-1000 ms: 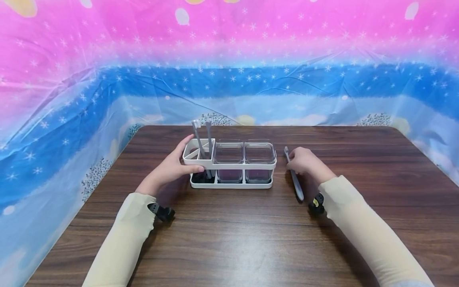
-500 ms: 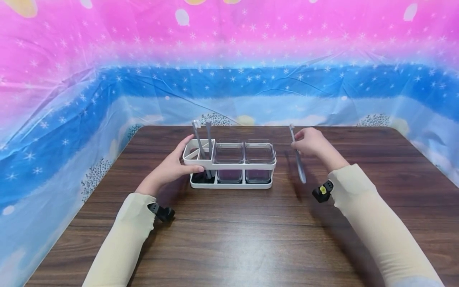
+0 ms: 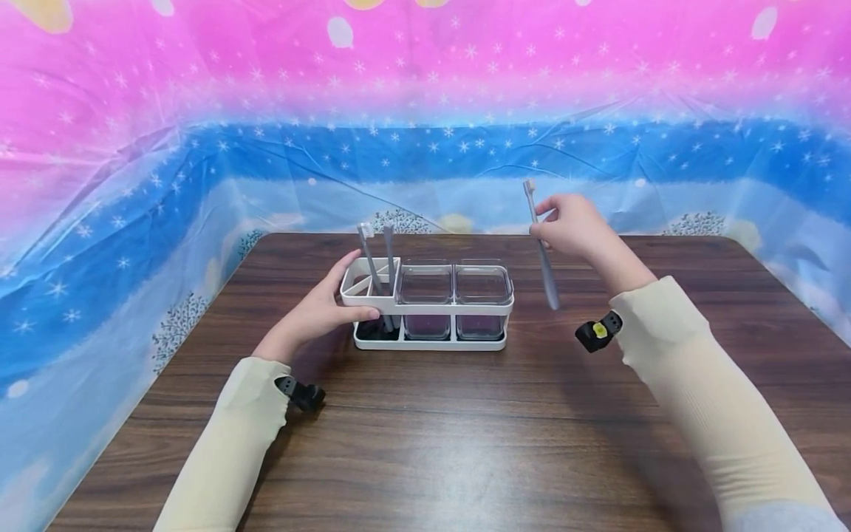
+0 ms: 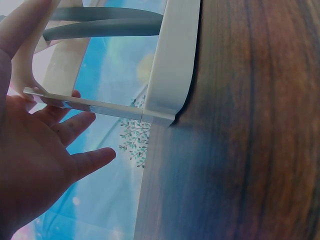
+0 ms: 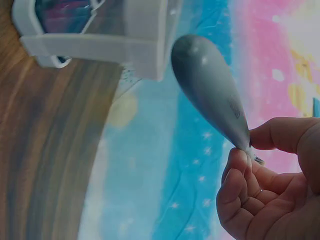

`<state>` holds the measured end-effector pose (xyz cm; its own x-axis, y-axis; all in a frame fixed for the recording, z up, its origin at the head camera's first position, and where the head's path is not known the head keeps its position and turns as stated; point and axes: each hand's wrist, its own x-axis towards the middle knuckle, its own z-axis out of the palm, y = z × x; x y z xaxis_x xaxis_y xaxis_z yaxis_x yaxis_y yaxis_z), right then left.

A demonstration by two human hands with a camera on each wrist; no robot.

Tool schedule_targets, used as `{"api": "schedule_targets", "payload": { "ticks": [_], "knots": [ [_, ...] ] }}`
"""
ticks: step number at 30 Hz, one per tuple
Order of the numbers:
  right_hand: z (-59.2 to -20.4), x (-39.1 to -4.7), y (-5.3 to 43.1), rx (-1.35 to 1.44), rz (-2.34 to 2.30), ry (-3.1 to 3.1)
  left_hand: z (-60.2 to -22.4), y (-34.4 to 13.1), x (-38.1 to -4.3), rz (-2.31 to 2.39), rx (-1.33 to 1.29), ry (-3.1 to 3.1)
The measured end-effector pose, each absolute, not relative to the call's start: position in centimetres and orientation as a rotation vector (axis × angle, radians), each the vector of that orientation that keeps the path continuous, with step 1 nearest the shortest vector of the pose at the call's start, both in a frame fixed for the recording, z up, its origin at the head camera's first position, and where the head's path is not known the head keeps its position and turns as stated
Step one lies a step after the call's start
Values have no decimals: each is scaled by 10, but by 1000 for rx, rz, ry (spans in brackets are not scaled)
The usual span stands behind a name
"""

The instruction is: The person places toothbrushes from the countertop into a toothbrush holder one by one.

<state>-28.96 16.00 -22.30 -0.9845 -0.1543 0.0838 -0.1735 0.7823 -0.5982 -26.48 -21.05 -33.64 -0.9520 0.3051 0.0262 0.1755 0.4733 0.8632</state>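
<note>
A white toothbrush holder stands on the table, two grey toothbrushes leaning in its left section. My left hand grips the holder's left end, thumb across the front and fingers round the far side. In the left wrist view some of those fingers reach past a thin upright of the frame. To the right of the holder, my right hand pinches another grey toothbrush above the table, bristles up and handle end down. Thumb and fingertips meet on its narrow part in the right wrist view, the broad handle end facing the camera.
Two clear square cups sit side by side in the holder's middle and right sections. Dark wooden table surrounds it. A pink and blue patterned cloth hangs behind the table and along its sides.
My right hand has lifted the toothbrush off the table, raising it steadily and turning it more upright, lately a little leftward. The left hand and the holder have stayed in place.
</note>
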Motion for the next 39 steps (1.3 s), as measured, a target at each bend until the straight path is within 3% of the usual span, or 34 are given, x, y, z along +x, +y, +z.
{"api": "schedule_targets", "payload": {
  "ticks": [20,39],
  "knots": [
    [-198,-270,96,461,1185,-2712,-337,-212,-265,1503,424,2568],
    [-207,-249,40,644,1414,-2409,-337,-212,-265,1479,433,2586]
  ]
}}
